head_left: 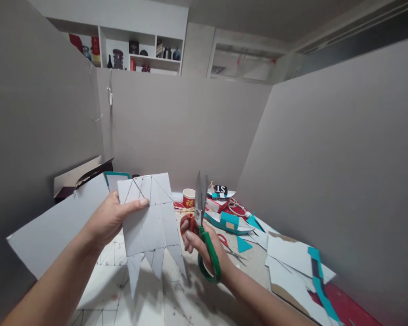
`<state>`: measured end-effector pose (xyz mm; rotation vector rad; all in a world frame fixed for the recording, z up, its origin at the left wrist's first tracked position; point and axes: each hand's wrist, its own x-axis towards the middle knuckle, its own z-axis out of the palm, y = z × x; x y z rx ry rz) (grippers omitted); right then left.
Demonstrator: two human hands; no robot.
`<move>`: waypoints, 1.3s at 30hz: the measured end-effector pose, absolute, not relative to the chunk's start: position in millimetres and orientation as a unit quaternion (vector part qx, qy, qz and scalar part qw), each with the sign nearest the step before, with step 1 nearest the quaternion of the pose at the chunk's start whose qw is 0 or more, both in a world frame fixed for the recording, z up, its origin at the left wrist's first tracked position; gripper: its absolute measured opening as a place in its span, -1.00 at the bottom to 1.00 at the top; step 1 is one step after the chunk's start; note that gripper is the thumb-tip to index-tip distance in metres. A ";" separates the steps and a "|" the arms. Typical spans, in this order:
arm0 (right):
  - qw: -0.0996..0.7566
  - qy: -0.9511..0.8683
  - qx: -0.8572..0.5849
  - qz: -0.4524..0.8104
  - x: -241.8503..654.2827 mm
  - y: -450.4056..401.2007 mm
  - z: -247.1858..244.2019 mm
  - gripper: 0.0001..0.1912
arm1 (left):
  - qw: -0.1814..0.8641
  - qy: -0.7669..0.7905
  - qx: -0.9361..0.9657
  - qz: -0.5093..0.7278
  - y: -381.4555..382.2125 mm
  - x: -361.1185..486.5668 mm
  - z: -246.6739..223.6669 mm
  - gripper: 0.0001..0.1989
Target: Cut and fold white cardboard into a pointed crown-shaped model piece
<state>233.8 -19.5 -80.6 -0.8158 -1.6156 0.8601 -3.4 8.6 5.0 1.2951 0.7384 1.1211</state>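
A white card [149, 226] with drawn black lines is held up by my left hand [114, 215], thumb on its front and fingers behind. Pointed triangular flaps are cut along its lower edge, and triangles are drawn across its top. My right hand [204, 249] grips scissors [211, 260] with a green handle loop and an orange-red one. Their blades point up and stand slightly apart, just right of the card and not touching it.
Behind the hands stand a red and white paper cup [189, 198] and a teal-and-white boat shape [229, 222]. Red-handled scissors [229, 248] lie near a teal triangle [244, 244]. Cardboard scraps [289, 253] are at the right, a large white sheet [61, 222] at the left. Grey partitions [187, 131] surround the table.
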 end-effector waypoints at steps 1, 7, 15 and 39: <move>0.535 -0.682 -0.344 0.361 233.2 -19.8 -80.0 -0.69 | 0.592 0.322 0.557 0.485 8.6 -3.5 5.5 -0.68; 0.535 -0.671 -0.337 0.388 231.4 -17.8 -85.0 -0.67 | 0.583 0.317 0.564 0.491 9.5 -2.1 4.7 -0.74; 0.552 -0.646 -0.324 0.416 232.3 -15.0 -94.3 -0.68 | 0.586 0.317 0.566 0.485 11.9 -4.5 6.2 -0.72; 0.069 -0.707 -0.703 0.030 276.1 31.0 -109.0 -0.69 | 0.649 0.370 0.463 0.478 40.9 21.4 -22.6 -0.82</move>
